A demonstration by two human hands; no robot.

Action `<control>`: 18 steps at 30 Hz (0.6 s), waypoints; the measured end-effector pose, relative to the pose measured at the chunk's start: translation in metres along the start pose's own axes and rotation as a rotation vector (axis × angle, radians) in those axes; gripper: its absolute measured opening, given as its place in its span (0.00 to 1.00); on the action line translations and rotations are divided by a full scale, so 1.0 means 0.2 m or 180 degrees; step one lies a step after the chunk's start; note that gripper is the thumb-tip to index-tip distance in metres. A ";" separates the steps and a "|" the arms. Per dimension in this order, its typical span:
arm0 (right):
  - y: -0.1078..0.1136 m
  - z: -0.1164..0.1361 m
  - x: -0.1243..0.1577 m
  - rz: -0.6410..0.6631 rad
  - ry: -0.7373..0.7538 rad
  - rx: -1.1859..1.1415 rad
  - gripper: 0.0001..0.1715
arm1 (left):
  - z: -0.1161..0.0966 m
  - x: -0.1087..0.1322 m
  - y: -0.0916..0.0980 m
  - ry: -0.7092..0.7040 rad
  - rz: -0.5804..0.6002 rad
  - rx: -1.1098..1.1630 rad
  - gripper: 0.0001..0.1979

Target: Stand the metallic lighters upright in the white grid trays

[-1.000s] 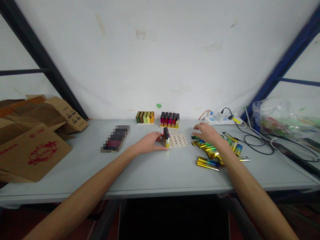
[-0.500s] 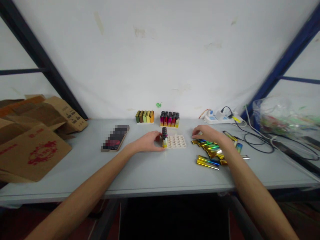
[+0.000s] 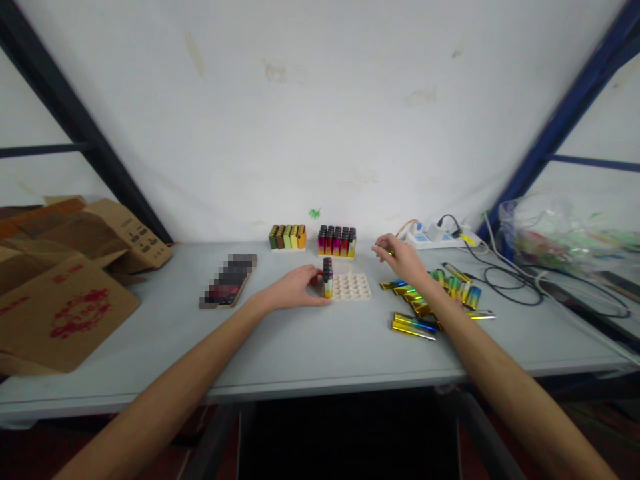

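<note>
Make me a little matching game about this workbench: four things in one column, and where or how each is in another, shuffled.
1. Phone
2. Power strip
3. Loose shiny pieces
4. White tray

A. Heaped partly beneath the right forearm
B. Just right of the left hand, with upright lighters at one end
C. Near the wall, with plugs in it
D. Lying between the cardboard box and the left hand

Pairs: 1-D, 2-C, 3-A, 4-B
</note>
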State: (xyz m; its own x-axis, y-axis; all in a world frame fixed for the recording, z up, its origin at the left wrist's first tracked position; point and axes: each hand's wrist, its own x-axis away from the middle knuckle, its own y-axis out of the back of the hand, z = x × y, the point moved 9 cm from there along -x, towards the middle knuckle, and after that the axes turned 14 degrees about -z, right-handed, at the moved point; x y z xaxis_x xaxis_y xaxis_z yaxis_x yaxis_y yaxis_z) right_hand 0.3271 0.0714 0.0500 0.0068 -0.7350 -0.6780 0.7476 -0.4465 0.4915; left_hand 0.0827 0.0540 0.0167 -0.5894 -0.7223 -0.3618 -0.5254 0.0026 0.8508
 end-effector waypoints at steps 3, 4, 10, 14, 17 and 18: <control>-0.03 0.03 0.01 -0.0013 -0.0286 -0.0386 0.23 | 0.00 0.00 0.00 -0.0026 -0.0035 0.0005 0.33; -0.05 0.04 0.02 0.0070 -0.0351 -0.0489 0.24 | 0.00 0.00 0.00 -0.0030 -0.0045 0.0002 0.33; -0.13 0.13 0.06 0.0452 -0.0613 -0.1125 0.27 | 0.00 0.00 0.00 0.0004 -0.0019 0.0030 0.34; -0.14 0.20 0.08 0.0579 -0.1011 -0.1807 0.27 | 0.00 0.00 0.00 -0.0027 -0.0056 0.0020 0.35; -0.15 0.22 0.10 0.0563 -0.1325 -0.2061 0.27 | 0.00 0.00 0.00 0.0008 -0.0040 0.0022 0.35; -0.16 0.23 0.11 0.0537 -0.1394 -0.2082 0.27 | 0.00 0.00 0.00 0.0019 -0.0042 0.0026 0.35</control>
State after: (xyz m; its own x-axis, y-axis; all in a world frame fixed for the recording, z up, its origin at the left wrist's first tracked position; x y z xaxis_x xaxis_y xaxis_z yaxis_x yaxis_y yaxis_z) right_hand 0.2737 0.0466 0.0450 -0.0053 -0.9598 -0.2807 0.9982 -0.0221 0.0566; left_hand 0.0822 0.0543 0.0168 -0.5787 -0.7265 -0.3706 -0.5382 -0.0012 0.8428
